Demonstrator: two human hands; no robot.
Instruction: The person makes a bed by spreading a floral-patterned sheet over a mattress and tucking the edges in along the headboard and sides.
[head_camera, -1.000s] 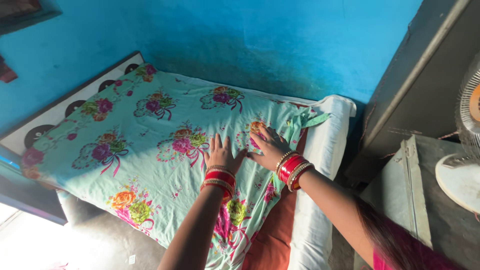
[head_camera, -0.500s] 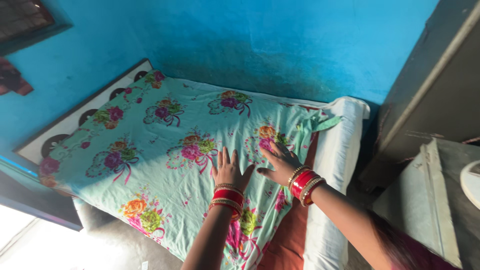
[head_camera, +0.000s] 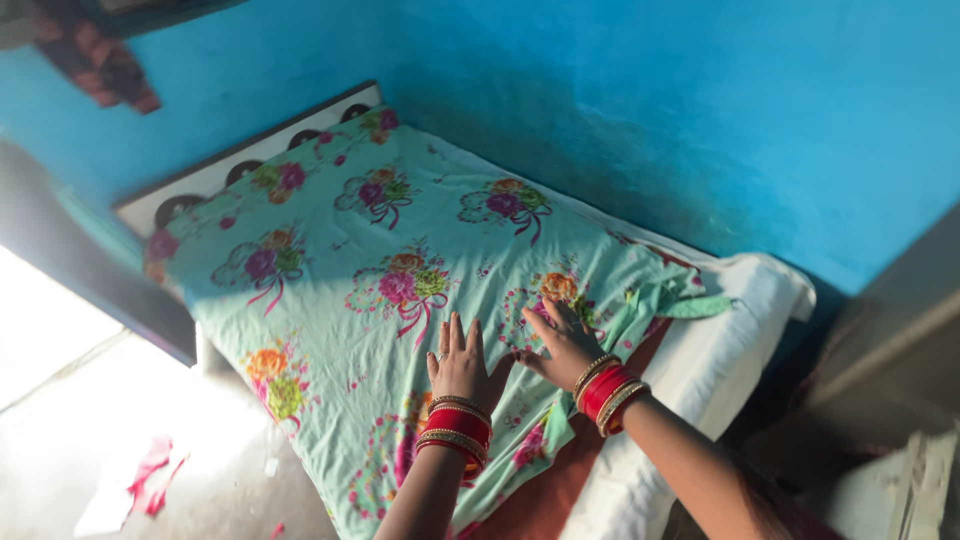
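Blue walls (head_camera: 620, 110) close in two sides of the corner where our bed (head_camera: 760, 300) stands, with a patterned headboard (head_camera: 240, 165) at the far end and sunlit floor (head_camera: 90, 420) on the left.

We have a mint-green floral sheet (head_camera: 400, 250) laid over the bed, and by the look of it most of the spreading is done: it lies fairly flat from the headboard down across the middle, and its left edge hangs over the side of the bed. What is left, as we judge it, is the near right part. There the sheet's edge is bunched into a small crumpled fold (head_camera: 670, 295), and it stops short, so that a rust-coloured underlayer (head_camera: 545, 490) and the white mattress edge (head_camera: 700, 390) show uncovered.

Our left hand (head_camera: 458, 360) lies palm down on the sheet, fingers spread and straight, holding nothing. Our right hand (head_camera: 562, 340) lies just beside it, also flat and open on the cloth, fingers pointing toward a printed flower; it grips nothing either. Both wrists carry red and gold bangles (head_camera: 610, 392).

A dark red cloth (head_camera: 100, 65) hangs high on the wall at upper left, and a pink scrap (head_camera: 150, 480) lies on the floor.
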